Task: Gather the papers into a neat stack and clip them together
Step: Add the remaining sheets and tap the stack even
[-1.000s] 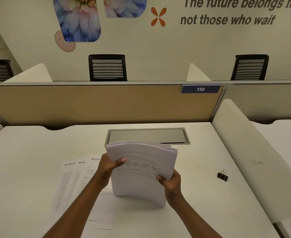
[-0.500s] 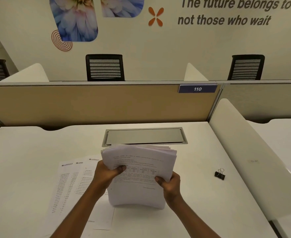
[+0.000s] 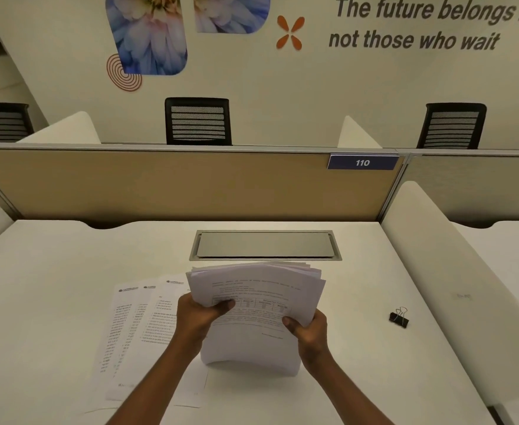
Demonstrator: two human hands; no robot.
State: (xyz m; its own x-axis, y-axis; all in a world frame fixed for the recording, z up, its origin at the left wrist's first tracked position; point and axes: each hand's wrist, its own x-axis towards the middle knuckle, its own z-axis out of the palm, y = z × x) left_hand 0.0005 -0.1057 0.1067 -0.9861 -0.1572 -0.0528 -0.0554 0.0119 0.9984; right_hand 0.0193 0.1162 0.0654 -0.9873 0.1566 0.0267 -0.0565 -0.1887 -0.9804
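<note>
Paper stack point(image 3: 261, 305): stands upright near the middle of the table point(image 3: 53, 286); its bottom edge rests on the table top and bows a little; the top edges are uneven, with several sheets fanned toward the far right; the front sheet shows printed lines and a small grid
Left hand point(image 3: 195, 317): grips the stack's left edge; thumb across the front sheet, fingers behind it
Right hand point(image 3: 308, 329): grips the stack's right edge, lower down; thumb on the front sheet, fingers curled behind
Hands: apart, 1 on each side of the stack, both clamped on it
Loose sheets point(image 3: 135, 326): at least 3 printed pages lie flat and overlapping, left of the stack and toward the near edge; the left forearm crosses above them
Binder clip point(image 3: 399, 319): black with wire handles; lies toward the table's right edge, well apart from the stack
Hatch point(image 3: 264, 245): grey metal flap set into the table, just beyond the stack toward the far edge
Partition point(image 3: 160, 185): tan panel along the far edge; a blue plate point(image 3: 362, 162) reading 110 hangs at its right end
Side divider point(image 3: 454, 271): white, along the right edge, near the clip
Chairs point(image 3: 197, 122): 3 black mesh backs behind the partition
</note>
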